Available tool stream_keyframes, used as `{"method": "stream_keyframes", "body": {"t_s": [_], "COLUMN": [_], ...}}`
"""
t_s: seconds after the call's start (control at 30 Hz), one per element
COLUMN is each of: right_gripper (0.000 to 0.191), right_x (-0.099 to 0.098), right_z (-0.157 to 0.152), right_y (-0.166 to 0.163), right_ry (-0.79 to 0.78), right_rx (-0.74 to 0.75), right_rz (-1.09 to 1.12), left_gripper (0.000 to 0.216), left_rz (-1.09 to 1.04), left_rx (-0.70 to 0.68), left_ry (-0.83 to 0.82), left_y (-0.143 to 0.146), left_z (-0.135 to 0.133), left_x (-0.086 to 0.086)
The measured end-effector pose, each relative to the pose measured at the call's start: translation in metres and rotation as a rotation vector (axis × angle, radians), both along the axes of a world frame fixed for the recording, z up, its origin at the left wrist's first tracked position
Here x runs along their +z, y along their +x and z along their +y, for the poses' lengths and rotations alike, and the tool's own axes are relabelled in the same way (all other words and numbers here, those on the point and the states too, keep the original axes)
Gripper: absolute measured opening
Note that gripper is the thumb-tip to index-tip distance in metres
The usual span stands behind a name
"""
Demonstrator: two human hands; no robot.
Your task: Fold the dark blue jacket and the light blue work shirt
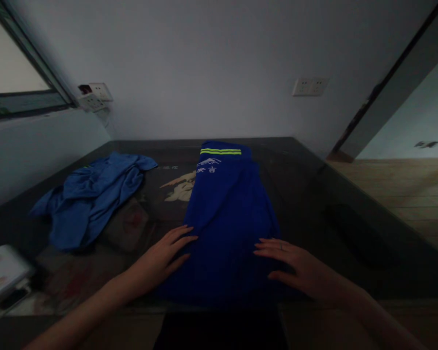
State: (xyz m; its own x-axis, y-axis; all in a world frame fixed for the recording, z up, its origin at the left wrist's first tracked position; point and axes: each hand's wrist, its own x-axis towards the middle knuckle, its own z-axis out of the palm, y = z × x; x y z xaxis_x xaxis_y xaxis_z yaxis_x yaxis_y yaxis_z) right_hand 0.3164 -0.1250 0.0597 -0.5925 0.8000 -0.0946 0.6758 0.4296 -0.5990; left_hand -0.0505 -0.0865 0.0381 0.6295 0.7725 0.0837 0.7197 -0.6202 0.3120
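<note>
A blue garment (226, 209) lies flat and folded lengthwise on the dark table, with yellow-green stripes and white lettering at its far end. My left hand (171, 250) rests at its left edge, fingers stretched out and spread over the cloth. On the right side my right hand (286, 260), wearing a ring, lies with extended fingers on the garment. Neither hand grips the cloth. To the left, apart from both hands, is a crumpled blue shirt-like garment (98, 194).
The dark table (306, 194) reaches the wall, which carries sockets (310, 87). A white device (7, 274) with a cable sits at the near left corner. A dark oblong object (357, 233) lies on the right. Wooden flooring (394, 194) shows beyond the table's right edge.
</note>
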Motion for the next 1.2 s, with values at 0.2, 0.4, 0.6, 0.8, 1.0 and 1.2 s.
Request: {"method": "stream_keyframes", "body": {"t_s": [0.2,0.4,0.6,0.8,1.0,1.2], "right_gripper": [0.051,0.07,0.051,0.035,0.065,0.06], "right_x": [-0.006,-0.005,0.001,-0.015,-0.023,-0.017], "right_z": [-0.023,-0.03,-0.027,-0.027,-0.032,-0.024], "right_y": [0.008,0.013,0.006,0.005,0.011,-0.006], "right_ry": [0.009,0.024,0.083,0.24,0.089,0.229], "right_rx": [0.059,0.097,0.057,-0.02,0.105,0.03], "right_rz": [-0.027,-0.007,0.024,0.084,0.038,0.012], "left_gripper": [0.033,0.03,0.028,0.05,0.049,0.054], "left_rz": [0.152,0.304,0.274,0.12,0.007,-0.037], "left_rx": [0.017,0.142,0.234,0.203,0.171,0.154], "left_ry": [-0.027,-0.032,-0.008,0.043,0.055,0.01], "left_y": [0.0,0.01,0.014,0.0,-0.009,-0.013], "left_z": [-0.025,-0.049,-0.064,-0.069,-0.067,-0.066], "left_x": [0.021,0.041,0.031,0.003,-0.01,-0.011]}}
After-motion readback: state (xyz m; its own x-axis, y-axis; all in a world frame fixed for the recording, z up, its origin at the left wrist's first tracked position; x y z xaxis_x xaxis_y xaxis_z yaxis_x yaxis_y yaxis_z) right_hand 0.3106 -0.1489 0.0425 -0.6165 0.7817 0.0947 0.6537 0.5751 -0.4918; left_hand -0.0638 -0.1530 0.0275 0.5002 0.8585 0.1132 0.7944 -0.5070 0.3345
